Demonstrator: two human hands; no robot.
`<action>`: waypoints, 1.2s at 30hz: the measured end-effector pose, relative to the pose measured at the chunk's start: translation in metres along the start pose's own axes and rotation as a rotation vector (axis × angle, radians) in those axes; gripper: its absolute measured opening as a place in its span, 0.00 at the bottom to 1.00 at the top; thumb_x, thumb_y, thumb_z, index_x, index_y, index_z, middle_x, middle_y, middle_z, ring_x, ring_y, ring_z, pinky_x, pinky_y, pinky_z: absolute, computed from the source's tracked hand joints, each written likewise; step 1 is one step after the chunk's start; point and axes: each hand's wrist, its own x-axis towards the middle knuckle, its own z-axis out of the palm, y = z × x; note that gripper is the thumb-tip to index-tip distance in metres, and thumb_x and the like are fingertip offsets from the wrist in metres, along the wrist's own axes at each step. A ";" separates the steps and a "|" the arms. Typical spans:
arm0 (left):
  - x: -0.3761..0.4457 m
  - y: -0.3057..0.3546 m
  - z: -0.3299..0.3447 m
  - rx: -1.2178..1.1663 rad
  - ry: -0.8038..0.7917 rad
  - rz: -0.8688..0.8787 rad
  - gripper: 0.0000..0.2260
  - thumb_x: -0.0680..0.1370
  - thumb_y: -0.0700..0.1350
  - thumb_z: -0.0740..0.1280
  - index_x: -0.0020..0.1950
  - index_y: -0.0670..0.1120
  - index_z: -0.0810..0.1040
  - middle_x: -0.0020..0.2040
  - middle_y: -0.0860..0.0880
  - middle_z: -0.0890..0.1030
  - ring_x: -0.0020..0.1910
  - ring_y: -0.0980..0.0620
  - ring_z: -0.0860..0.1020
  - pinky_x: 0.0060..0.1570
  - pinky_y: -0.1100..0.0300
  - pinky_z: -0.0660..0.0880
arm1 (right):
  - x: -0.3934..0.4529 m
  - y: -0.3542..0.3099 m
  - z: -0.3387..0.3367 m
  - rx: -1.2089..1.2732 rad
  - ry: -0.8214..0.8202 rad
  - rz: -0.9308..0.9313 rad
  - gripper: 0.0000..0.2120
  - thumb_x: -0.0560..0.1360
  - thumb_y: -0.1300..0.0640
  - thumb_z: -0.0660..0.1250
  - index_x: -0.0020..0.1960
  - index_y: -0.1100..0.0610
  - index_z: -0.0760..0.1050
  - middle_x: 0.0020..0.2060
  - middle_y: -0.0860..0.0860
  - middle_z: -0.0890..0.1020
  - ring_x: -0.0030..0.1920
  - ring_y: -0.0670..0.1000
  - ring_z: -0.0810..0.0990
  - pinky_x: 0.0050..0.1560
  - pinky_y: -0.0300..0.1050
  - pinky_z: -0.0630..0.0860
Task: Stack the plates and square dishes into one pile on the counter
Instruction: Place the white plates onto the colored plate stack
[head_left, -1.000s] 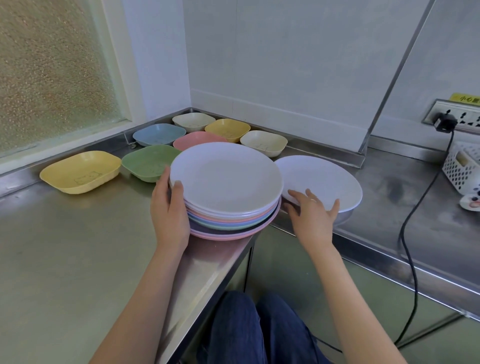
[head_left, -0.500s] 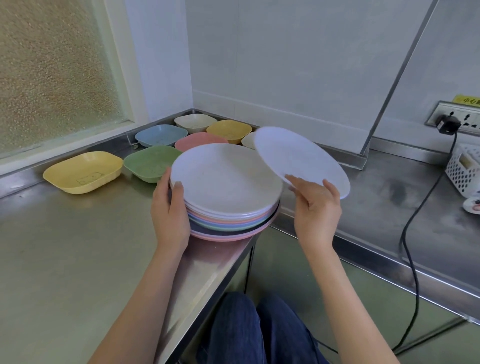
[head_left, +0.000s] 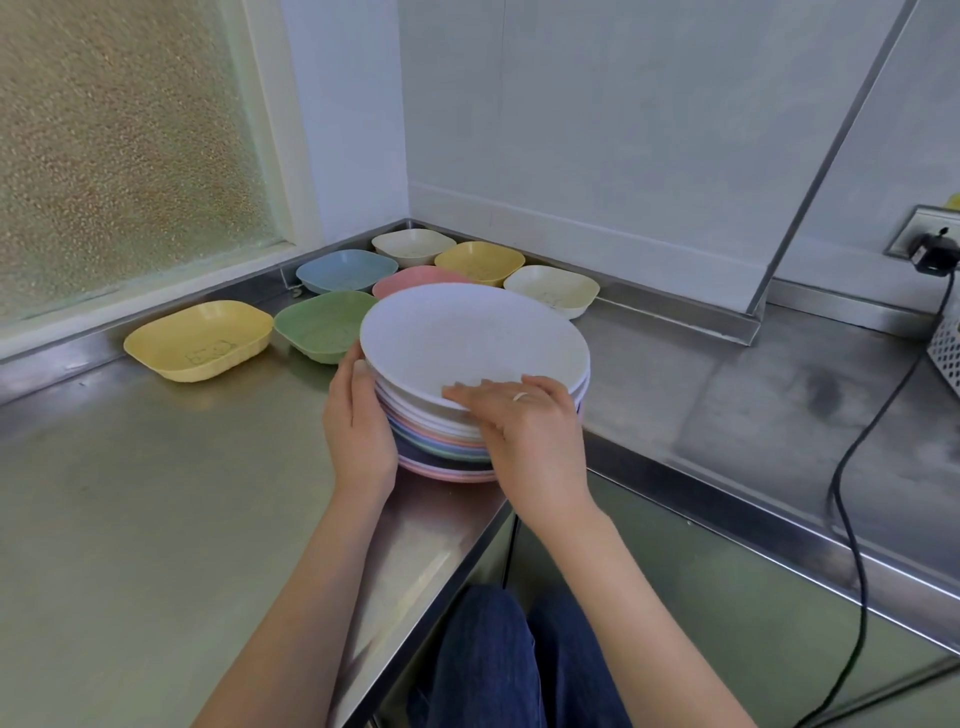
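A stainless steel counter (head_left: 156, 519) runs into a white-walled corner beside a frosted window (head_left: 119, 140). Seven square dishes sit near the corner, all empty: two yellow (head_left: 200, 341) (head_left: 479, 262), one green (head_left: 323, 325), one blue (head_left: 345, 269), one pink (head_left: 405, 280) mostly hidden behind the pile, and two cream (head_left: 414, 247) (head_left: 552, 290). The pile of plates (head_left: 447, 441) stands at the counter's front edge; its exact count is hard to make out, with pastel rims showing below several white ones. The top white plate (head_left: 472, 343) sits slightly tilted on the pile. The left hand (head_left: 358, 431) presses flat against the pile's left side, fingers together. The right hand (head_left: 524, 441) grips the top plate's near rim, fingers spread over the edge. At the far right, a black cable (head_left: 852, 467) leads from a wall socket (head_left: 930, 241), and a white basket (head_left: 948, 348) is cut off by the frame.
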 end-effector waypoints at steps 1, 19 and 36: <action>0.000 0.000 0.000 0.000 0.000 -0.001 0.22 0.78 0.54 0.54 0.67 0.48 0.73 0.64 0.51 0.77 0.64 0.56 0.73 0.67 0.49 0.68 | 0.001 0.002 -0.003 0.029 -0.044 0.013 0.17 0.70 0.66 0.63 0.53 0.53 0.82 0.48 0.50 0.86 0.50 0.52 0.84 0.59 0.50 0.69; 0.009 0.007 -0.004 0.015 -0.090 -0.104 0.19 0.79 0.54 0.57 0.71 0.57 0.66 0.68 0.60 0.69 0.65 0.64 0.67 0.58 0.70 0.62 | 0.013 0.070 -0.012 0.870 0.108 0.732 0.20 0.80 0.47 0.55 0.72 0.44 0.63 0.67 0.40 0.69 0.62 0.35 0.69 0.59 0.30 0.67; -0.038 0.047 -0.089 0.098 0.294 -0.117 0.17 0.75 0.44 0.60 0.62 0.53 0.77 0.60 0.54 0.80 0.59 0.56 0.77 0.56 0.60 0.72 | 0.004 0.002 0.042 1.141 -0.192 0.790 0.23 0.79 0.50 0.57 0.73 0.45 0.58 0.65 0.44 0.71 0.62 0.47 0.71 0.59 0.44 0.68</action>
